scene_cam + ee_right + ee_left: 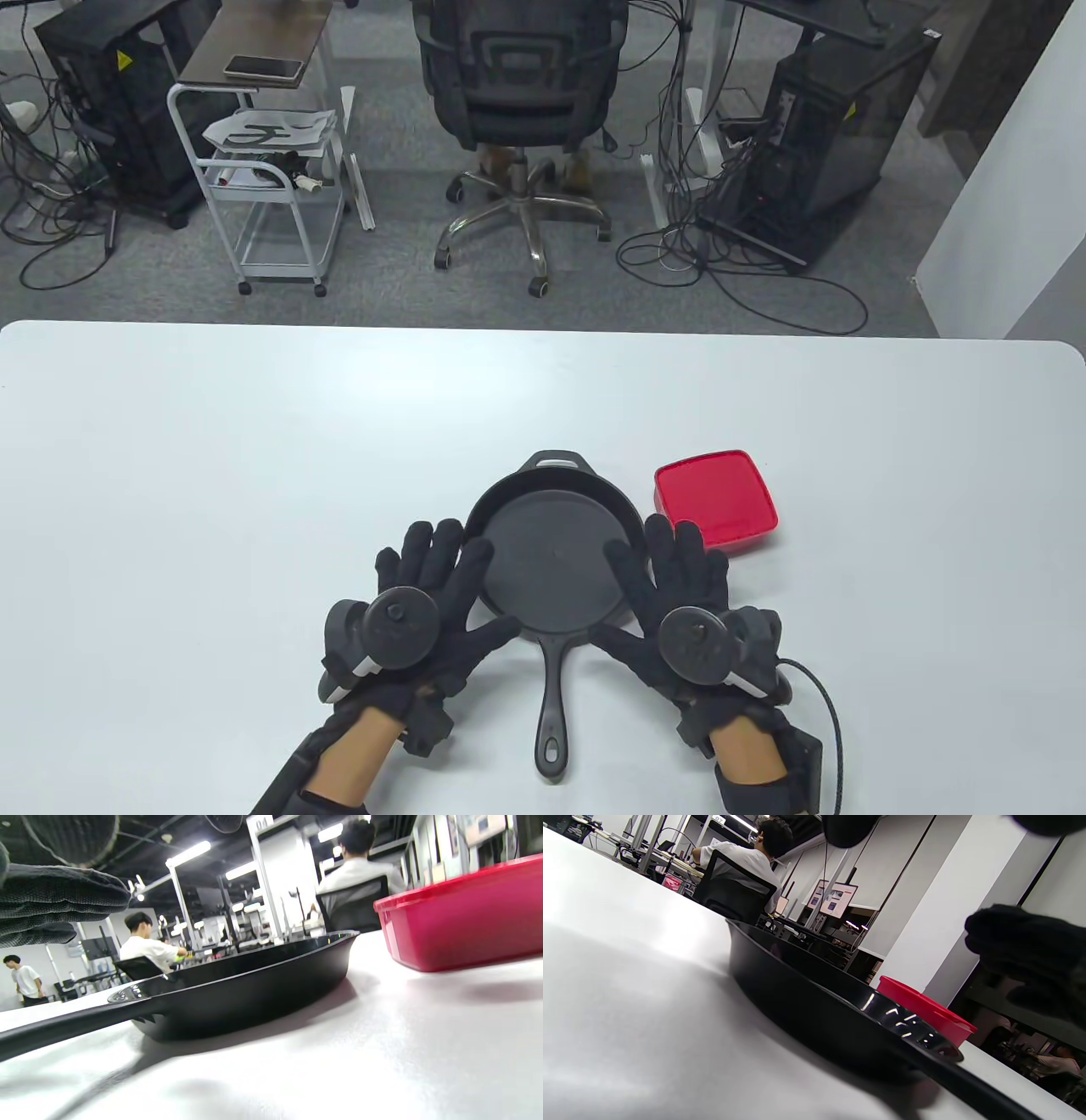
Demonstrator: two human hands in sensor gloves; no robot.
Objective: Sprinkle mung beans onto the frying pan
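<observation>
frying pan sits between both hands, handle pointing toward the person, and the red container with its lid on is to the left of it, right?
Not quite: the red container is to the right of the frying pan, beside the right hand, as the table view shows. The rest holds: the pan lies between that hand and the left hand, handle toward the person, and the container's lid is on.
</observation>
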